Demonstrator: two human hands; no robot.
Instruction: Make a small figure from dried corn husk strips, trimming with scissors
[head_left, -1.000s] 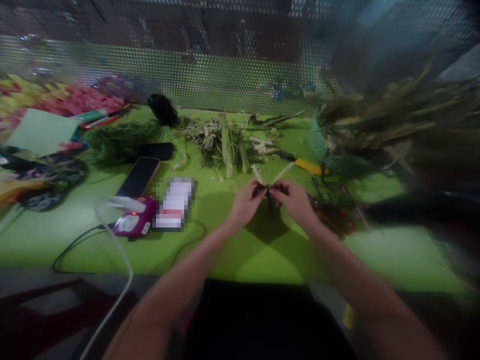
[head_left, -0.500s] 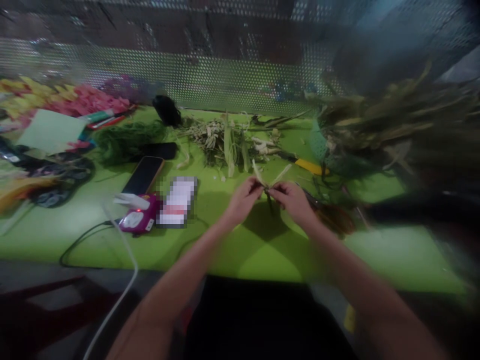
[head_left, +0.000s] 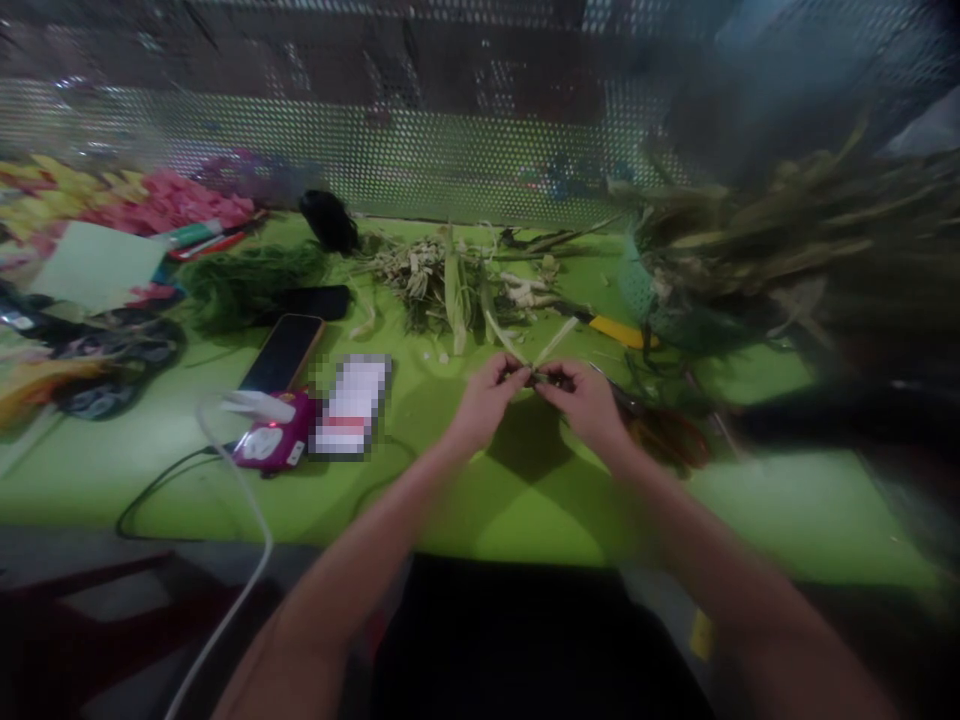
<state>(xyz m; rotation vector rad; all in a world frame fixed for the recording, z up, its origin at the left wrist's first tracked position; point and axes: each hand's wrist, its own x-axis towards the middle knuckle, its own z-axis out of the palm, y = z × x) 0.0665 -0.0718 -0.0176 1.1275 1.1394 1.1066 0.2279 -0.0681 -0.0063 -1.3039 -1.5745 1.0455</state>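
In front of me my left hand (head_left: 484, 398) and my right hand (head_left: 589, 402) meet just above the green table (head_left: 465, 510), fingertips nearly touching. Both are closed in a pinch on one small bundle of pale leaf strips (head_left: 556, 340), whose two long ends stick up and spread in a V. My fingers cover the bundle's middle, so how it is joined there is hidden. Beyond the hands lies a heap of dried plant scraps (head_left: 420, 275), with a broad pale green leaf (head_left: 454, 290) on top.
Left of my hands are a lit phone (head_left: 351, 405), a purple powered box (head_left: 276, 440) with cables, and a dark phone (head_left: 285, 350). A yellow-handled tool (head_left: 616, 331) lies beyond my right hand. Dried leaves (head_left: 750, 235) fill a green basket (head_left: 641, 275). A perforated metal panel (head_left: 450, 165) stands behind.
Both hands stay together and have turned slightly around the bundle. The dark end that hung below my fingers no longer shows; the pale ends still point up. The view has shifted a little.
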